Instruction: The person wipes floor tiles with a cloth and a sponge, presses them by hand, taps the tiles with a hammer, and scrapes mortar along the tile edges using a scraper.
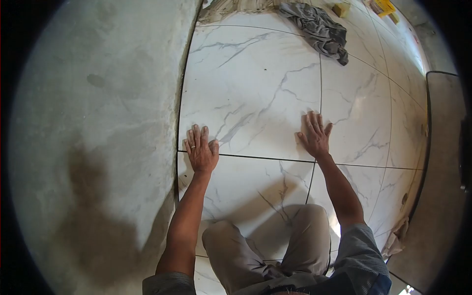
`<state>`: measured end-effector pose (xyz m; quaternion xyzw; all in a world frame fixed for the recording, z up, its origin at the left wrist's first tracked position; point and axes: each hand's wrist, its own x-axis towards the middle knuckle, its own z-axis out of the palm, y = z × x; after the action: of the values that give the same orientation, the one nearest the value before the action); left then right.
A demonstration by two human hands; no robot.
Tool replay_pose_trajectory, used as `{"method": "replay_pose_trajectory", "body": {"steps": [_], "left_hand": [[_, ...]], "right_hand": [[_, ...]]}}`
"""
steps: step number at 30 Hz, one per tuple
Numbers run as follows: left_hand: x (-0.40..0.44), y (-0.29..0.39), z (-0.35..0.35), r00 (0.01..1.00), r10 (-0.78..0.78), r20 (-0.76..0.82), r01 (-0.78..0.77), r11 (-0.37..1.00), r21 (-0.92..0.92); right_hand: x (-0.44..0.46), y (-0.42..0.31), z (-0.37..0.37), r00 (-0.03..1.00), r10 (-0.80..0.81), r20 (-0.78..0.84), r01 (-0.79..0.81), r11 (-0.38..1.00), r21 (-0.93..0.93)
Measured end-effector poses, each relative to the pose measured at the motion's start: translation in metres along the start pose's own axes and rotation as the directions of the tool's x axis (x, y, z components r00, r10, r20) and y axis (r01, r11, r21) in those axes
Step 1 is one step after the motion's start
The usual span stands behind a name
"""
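A large white floor tile [246,88] with grey marble veins lies in front of my knees. My left hand [200,152] rests flat on its near left corner, fingers stretched forward, the wrist over the dark joint line. Near the tile's right edge, my right hand [315,135] is pressed palm down with fingers spread, close to the joint with the neighbouring tile [356,113]. Neither hand holds anything. Another marbled tile [246,187] lies under my forearms and knees.
A bare concrete wall [108,98] runs along the left. At the far side lies a crumpled grey cloth [319,32], with a yellowish sponge-like block [341,9] and a yellow packet [382,7] beyond. A pale rag [396,238] lies at the right edge.
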<state>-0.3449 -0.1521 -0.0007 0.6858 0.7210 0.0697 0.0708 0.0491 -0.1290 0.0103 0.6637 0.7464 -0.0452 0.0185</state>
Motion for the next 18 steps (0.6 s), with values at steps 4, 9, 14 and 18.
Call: {"method": "replay_pose_trajectory", "body": {"steps": [4, 9, 14, 18], "left_hand": [[0.001, 0.002, -0.002, 1.000, -0.008, -0.016, 0.007, 1.000, -0.022], [-0.001, -0.001, -0.002, 0.991, 0.052, -0.127, -0.058, 0.997, -0.045], [-0.001, -0.001, -0.010, 0.997, 0.008, -0.082, -0.018, 0.993, -0.114], [0.001, -0.005, -0.017, 1.000, 0.009, 0.013, -0.008, 0.995, -0.104]], "right_hand": [[0.000, 0.000, -0.001, 1.000, -0.004, -0.002, 0.004, 1.000, 0.001], [-0.005, -0.001, 0.005, 0.999, -0.025, 0.034, 0.025, 1.000, 0.007], [-0.072, 0.000, -0.010, 0.982, 0.106, 0.156, -0.134, 0.974, 0.183], [-0.215, 0.044, -0.036, 0.974, 0.105, 0.200, -0.157, 0.952, 0.264]]}}
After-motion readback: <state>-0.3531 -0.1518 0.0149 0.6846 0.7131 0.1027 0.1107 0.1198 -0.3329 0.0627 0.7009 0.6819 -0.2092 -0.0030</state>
